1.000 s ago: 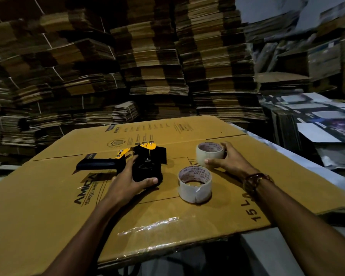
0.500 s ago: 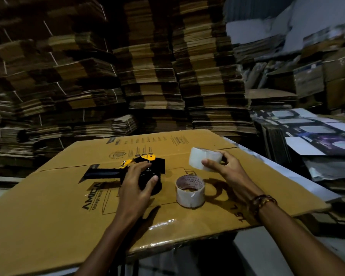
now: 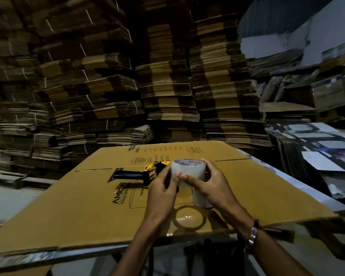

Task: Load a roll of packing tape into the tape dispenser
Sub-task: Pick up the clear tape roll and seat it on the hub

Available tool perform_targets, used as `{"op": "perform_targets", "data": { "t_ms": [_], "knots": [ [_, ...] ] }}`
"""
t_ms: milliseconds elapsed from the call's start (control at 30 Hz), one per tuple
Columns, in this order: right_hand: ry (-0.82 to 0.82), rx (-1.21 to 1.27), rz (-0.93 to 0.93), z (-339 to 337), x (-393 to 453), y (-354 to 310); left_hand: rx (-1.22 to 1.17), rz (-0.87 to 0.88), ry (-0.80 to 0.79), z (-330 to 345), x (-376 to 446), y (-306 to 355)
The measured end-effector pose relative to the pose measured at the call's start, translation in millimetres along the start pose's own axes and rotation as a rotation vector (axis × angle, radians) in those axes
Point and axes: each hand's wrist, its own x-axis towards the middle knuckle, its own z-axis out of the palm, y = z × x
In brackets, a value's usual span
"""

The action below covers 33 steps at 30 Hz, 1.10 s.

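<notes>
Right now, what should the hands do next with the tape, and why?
Probably find and peel the loose end: both hands hold the tape roll up, thumbs on its side, while the dispenser lies untouched on the cardboard.

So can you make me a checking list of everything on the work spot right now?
Surface: a big flattened brown cardboard box with black print lies over a pale table.
Job's things: a clear roll of packing tape with a printed white core is held up off the box; the black and yellow tape dispenser lies behind it, untouched.
Clutter: a second whitish tape roll rests on the box, partly hidden by the right hand.
Hands: left hand and right hand both grip the raised roll, fingers on its side.
Cables: nothing seen.
Surroundings: tall stacks of flat brown cardboard behind; printed sheets at right.
</notes>
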Motion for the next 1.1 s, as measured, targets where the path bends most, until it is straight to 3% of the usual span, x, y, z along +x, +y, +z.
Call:
{"op": "perform_targets", "data": {
  "t_ms": [267,433,567,700,867,1000,1100],
  "knots": [
    [-0.168,0.102,0.023,13,-9,1,0.069,0.009,0.205,-16,-13,3],
    [-0.106,0.100,-0.002,20,-14,-2,0.235,0.077,0.325,-13,-19,-2],
    [-0.043,0.042,-0.014,23,-18,1,0.179,0.023,0.197,-10,-23,-5],
    [-0.050,0.063,0.008,20,-22,-1,-0.101,-0.098,0.162,-18,-21,-3],
    [-0.223,0.282,0.154,13,-20,7,-0.425,-0.210,0.031,-32,-22,-2],
    [-0.265,0.362,0.170,15,-23,7,-0.436,-0.238,0.005,-32,-24,-4],
    [-0.173,0.311,0.112,18,-28,4,-0.242,-0.180,0.120,-31,-21,-11]
  ]
}}
